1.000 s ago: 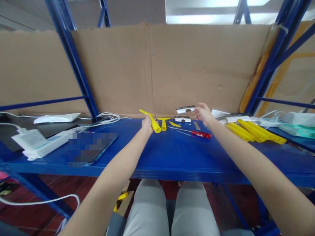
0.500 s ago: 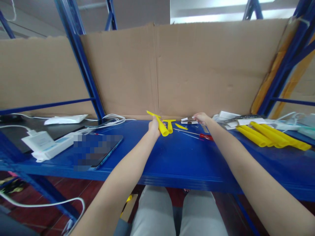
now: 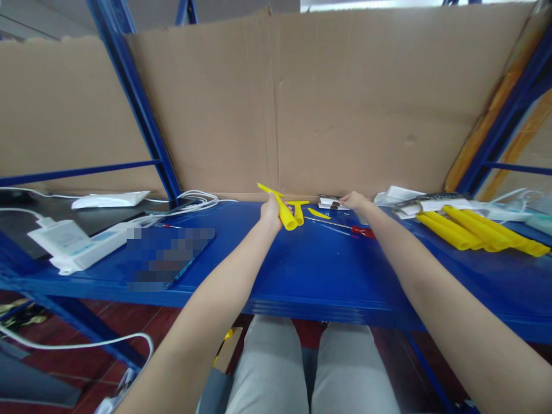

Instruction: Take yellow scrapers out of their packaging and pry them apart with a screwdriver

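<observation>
My left hand (image 3: pixel 269 214) is wrapped round a yellow T-shaped handle (image 3: pixel 287 216), its hollow round end toward me and its flat crosspiece up and away. Just right of it a second yellow T-shaped piece (image 3: pixel 299 213) lies on the blue shelf. Near the back cardboard, my right hand (image 3: pixel 354 200) has its fingers together at the edge of a small white-and-black packet (image 3: pixel 330 202). Whatever those fingers pinch is too small to make out. Between the hands lie a curved yellow strip (image 3: pixel 319 213) and a screwdriver (image 3: pixel 362 231) with a red handle.
Several yellow tubes (image 3: pixel 478 229) lie at the right beside white packages (image 3: pixel 401 196). On the left are a tablet (image 3: pixel 185 253), a white power strip (image 3: pixel 92 247) and coiled white cables (image 3: pixel 200 199). A cardboard sheet (image 3: pixel 345 103) walls off the back of the blue shelf (image 3: pixel 310 276).
The view has tilted downward a little. A thin silvery piece seen at my right fingertips no longer shows, and the packet's black part is now visible. My left hand still holds the yellow handle.
</observation>
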Available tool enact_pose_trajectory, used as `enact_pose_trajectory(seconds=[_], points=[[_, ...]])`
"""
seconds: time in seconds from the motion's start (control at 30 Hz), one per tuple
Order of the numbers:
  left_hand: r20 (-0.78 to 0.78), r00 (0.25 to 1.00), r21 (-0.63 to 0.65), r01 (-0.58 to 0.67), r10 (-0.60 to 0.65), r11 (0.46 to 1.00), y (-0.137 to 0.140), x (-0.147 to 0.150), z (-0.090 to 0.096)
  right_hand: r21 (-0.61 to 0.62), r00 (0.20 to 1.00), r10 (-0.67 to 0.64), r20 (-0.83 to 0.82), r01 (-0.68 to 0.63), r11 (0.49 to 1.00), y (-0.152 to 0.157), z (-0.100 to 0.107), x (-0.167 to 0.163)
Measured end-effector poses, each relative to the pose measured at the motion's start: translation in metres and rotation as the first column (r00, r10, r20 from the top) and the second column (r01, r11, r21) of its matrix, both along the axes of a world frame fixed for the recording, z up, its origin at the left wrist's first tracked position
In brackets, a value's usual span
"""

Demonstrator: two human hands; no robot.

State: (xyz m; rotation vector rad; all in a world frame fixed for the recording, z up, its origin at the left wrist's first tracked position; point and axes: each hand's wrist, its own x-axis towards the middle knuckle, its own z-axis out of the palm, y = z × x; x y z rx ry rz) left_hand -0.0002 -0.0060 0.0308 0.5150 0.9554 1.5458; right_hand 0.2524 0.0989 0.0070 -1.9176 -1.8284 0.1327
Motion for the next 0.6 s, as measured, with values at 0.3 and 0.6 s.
enact_pose_trajectory(seconds=[0.3,0.6], points=[[-0.019,1.0,0.002,0.001,-0.001,1.0,-0.0021,0.0001,0.0018,0.017,0.994,0.042,0.105,-0.044,0.999,0.0024,-0.0023,-0.0018],[0.014,1.0,0.004,-0.001,0.001,1.0,-0.0007,-0.0003,0.0008,0.15,0.984,-0.003,0.18,-0.025,0.988,-0.0012,0.0014,-0.001]])
